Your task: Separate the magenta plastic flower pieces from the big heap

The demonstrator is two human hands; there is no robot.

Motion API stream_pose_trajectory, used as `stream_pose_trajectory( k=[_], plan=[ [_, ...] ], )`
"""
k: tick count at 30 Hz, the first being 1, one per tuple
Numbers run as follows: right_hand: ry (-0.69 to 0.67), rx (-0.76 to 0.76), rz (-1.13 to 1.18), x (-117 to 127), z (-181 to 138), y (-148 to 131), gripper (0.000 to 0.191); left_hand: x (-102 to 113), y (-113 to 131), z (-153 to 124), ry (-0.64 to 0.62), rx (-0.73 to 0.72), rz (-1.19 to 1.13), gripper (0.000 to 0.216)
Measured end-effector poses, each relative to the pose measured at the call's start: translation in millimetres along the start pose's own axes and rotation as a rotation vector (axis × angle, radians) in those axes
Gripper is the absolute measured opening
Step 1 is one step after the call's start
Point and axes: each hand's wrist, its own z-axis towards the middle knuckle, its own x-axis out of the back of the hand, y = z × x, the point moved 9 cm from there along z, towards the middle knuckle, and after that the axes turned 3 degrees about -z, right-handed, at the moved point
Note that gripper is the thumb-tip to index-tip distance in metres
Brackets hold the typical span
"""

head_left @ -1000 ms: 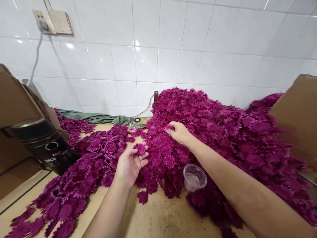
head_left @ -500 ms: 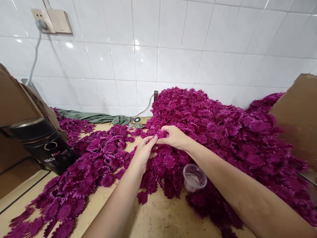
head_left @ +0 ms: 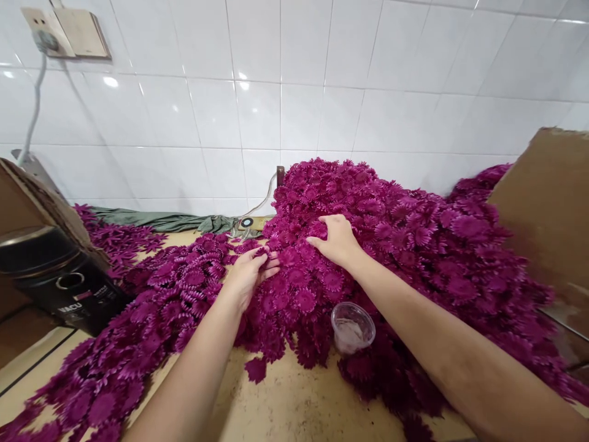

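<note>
Fringed, Deep Magenta and Piled High

One flower piece (head_left: 261,252), partly hidden, sat between the thumb and fingers of the left hand (head_left: 246,275). Just right of it rose a tall heap (head_left: 405,227) of matching blooms, round-centred with toothed edges, tipped at mixed angles. A lower spread (head_left: 151,319) overlapped leftward across the worktop (head_left: 299,399). A single bloom (head_left: 256,369) lay flat at the heap's near edge.

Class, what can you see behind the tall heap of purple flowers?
A white tiled wall rises behind the flower heap; the wall's base there is covered, so unseen.
</note>
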Motion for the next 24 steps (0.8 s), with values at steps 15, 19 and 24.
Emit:
stream_pose_trajectory(
  k=[15, 19, 24],
  plan=[
    [-0.423, 0.173, 0.367, -46, -40, -67, 0.037, -4, 6, 3, -0.063, -0.135, 0.372, 0.040],
    [-0.475, 0.207, 0.500, -57, -42, -72, 0.032, -11, -2, -2, -0.132, -0.075, 0.326, 0.047],
    [-0.299, 0.249, 0.343, -44, -36, -73, 0.018, -27, -11, -13, -0.278, 0.021, 0.176, 0.040]
  ],
)
